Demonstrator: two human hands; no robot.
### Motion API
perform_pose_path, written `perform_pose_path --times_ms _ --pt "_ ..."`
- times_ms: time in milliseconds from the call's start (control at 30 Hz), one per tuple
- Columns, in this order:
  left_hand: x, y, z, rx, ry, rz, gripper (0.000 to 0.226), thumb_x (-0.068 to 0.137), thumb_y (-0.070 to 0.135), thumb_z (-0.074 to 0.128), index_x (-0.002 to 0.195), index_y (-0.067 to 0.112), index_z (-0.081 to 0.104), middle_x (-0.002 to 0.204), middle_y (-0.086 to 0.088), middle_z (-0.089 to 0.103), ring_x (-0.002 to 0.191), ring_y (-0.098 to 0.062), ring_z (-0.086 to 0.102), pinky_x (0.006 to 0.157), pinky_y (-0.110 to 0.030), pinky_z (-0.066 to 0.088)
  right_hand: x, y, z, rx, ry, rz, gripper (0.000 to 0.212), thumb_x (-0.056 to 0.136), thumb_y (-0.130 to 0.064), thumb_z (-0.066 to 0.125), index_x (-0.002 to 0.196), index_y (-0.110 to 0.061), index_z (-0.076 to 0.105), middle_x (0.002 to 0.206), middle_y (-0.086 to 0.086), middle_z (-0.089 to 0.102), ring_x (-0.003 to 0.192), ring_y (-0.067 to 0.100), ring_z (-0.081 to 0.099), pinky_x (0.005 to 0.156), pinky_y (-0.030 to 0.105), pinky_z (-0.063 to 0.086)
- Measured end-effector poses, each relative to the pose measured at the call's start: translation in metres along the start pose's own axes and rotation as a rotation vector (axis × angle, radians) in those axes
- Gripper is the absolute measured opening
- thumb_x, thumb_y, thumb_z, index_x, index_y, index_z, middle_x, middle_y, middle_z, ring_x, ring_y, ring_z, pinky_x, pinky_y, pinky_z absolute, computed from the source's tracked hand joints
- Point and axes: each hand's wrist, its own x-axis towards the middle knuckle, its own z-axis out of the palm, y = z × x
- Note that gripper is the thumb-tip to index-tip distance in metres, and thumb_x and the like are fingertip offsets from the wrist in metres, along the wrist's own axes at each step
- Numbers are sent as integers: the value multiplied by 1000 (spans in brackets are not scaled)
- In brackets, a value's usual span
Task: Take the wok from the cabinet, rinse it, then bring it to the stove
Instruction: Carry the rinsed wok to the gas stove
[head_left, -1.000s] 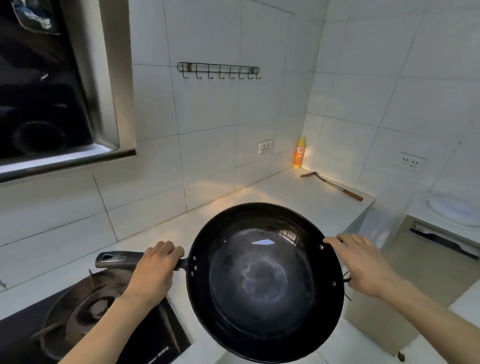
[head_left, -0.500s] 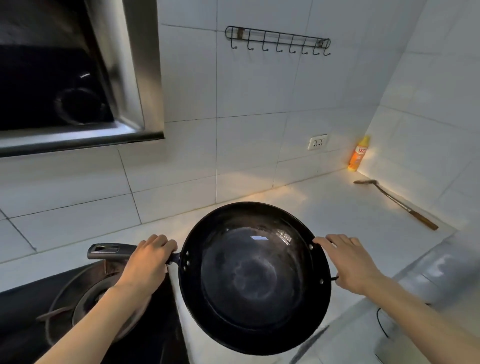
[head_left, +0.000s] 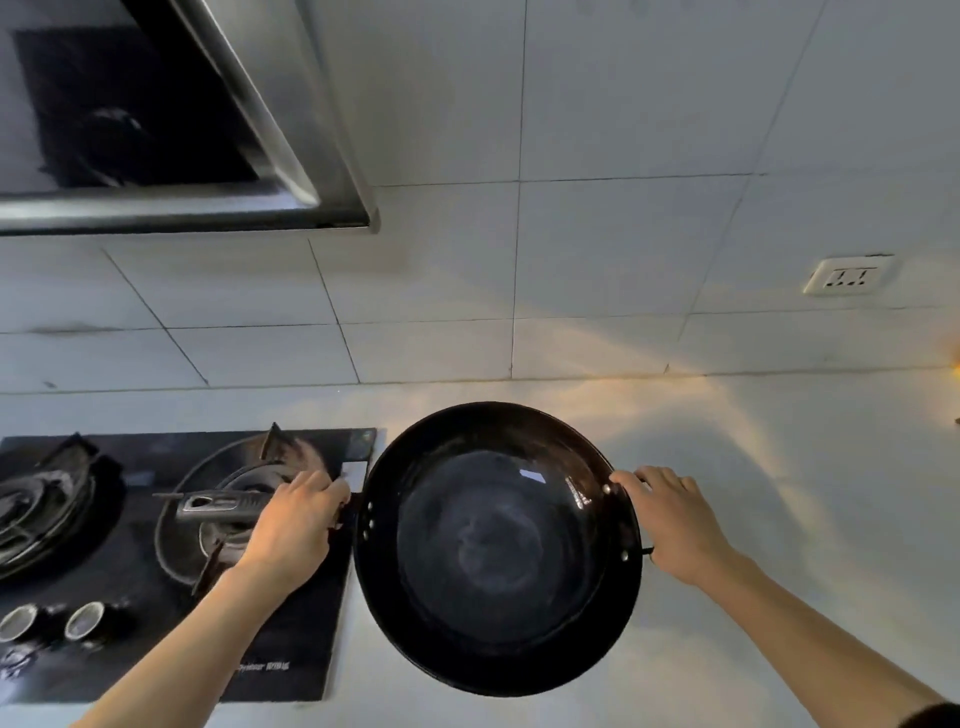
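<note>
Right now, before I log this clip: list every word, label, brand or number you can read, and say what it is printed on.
No text here reads clearly.
Stove front edge: a small white print, too blurred to read.
Wall socket: only pin holes, no lettering legible.
Wok, held by the left hand and the right hand: no markings visible.
Two stove knobs: no readable marks.

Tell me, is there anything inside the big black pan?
Empty. The round black metal wok, held by the left hand and right hand, shows only its bare, shiny dark bottom.
</note>
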Motion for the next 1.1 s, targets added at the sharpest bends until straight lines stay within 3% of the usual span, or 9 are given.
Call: perform_pose_path --times_ms 300,533,1100 --pt "-25 12 14 -88 -22 -134 42 52 -12 63 80 18 57 74 2 52 73 -27 52 59 -33 34 37 7 10 -4 -22 -128 93 67 1 68 143 -34 28 136 -3 41 130 21 37 100 30 32" --pt "-29 12 27 -139 -10 -247 44 55 -15 63 84 17 59 78 2 55 74 -24 50 63 -32 39 58 1 10 -22 -28 -169 96 65 3 71 145 -30 30 136 -1 42 127 23 40 100 31 34" --pt "-25 -24 51 -140 -78 -282 51 48 -15 64 90 13 62 81 -2 58 77 -28 55 63 -37 44 93 -33 16 -66 -49 -174 91 70 9 59 146 -30 29 140 0 41 129 23 39 97 32 35"
